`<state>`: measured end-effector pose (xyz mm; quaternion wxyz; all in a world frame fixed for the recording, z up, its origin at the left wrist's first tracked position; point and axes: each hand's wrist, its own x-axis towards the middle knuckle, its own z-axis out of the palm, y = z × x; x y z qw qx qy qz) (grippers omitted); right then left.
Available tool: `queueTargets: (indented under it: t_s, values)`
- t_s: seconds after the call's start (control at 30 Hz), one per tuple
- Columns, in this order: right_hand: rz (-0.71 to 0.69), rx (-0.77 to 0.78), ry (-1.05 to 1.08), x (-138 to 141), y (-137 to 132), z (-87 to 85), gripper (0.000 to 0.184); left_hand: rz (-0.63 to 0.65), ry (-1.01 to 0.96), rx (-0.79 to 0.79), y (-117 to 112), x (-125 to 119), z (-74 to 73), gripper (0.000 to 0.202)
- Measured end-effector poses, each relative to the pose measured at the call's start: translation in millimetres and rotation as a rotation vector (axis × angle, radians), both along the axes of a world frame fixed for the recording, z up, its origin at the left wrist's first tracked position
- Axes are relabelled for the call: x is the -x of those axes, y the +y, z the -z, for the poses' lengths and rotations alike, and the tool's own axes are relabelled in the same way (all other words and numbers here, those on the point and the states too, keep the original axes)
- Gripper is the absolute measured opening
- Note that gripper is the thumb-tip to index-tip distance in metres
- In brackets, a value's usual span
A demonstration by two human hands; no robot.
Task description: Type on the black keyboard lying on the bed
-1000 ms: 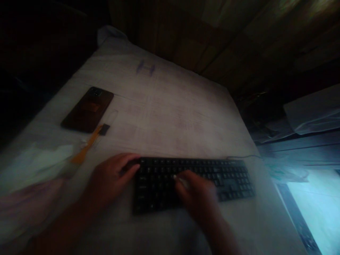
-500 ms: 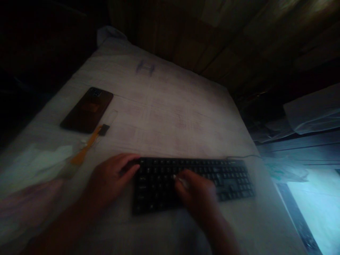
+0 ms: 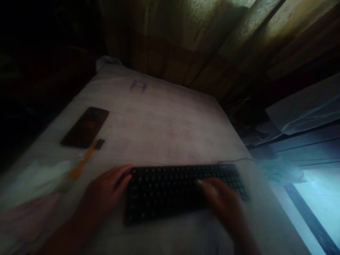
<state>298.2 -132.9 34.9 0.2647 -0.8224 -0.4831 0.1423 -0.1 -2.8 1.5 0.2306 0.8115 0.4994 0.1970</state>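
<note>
A black keyboard [image 3: 170, 191] lies on the cloth-covered table in front of me. My left hand [image 3: 106, 191] holds it at its left end, with fingers at the upper left corner and the thumb against the side. Over the right half of the keys is my right hand [image 3: 223, 198], its fingers closed in a pinch. Something small with a whitish tip [image 3: 199, 182] shows at those fingertips; blur and dim light hide what it is. An orange-handled brush [image 3: 82, 161] with a dark head lies left of the keyboard.
A dark phone [image 3: 86, 127] lies back up at the left. Nearer are a whitish crumpled piece [image 3: 45, 177] and a pink cloth [image 3: 32, 216]. The keyboard's cable [image 3: 236, 160] runs right. Curtains [image 3: 170, 39] hang behind the table [image 3: 164, 117].
My right hand has moved right along the keys, from the left-middle part to the right half. My left hand stays at the keyboard's left end. The camera view has tilted upward.
</note>
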Motion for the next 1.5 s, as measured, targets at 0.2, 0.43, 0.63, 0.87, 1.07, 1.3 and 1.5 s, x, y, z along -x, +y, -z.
queueTargets:
  t_s: [0.2,0.43,0.63,0.87,1.07,1.3,1.5]
  values:
    - [-0.12,-0.101,0.059,12,13,-6.9,0.023,-0.095,0.136,0.049,-5,-15,-11.9,0.048]
    - [-0.073,-0.171,0.075,1,26,-14.3,0.02,-0.134,0.124,0.108,1,-25,-17.8,0.048]
    - [-0.138,-0.215,0.141,6,37,-18.8,0.019,0.014,0.051,0.281,44,-13,-26.6,0.042]
    - [-0.263,-0.16,0.158,28,40,4.3,0.015,-0.092,-0.496,0.347,99,-61,-24.0,0.045]
    - [-0.269,-0.158,-0.008,37,40,11.2,0.017,-0.095,-1.167,0.714,120,-91,-2.2,0.025]
    - [-0.281,-0.156,-0.134,47,39,12.8,0.024,-0.064,-1.177,0.857,127,-86,-4.8,0.02]
    - [-0.297,-0.103,-0.155,51,43,10.8,0.021,-0.092,-1.161,0.837,129,-90,-5.0,0.019]
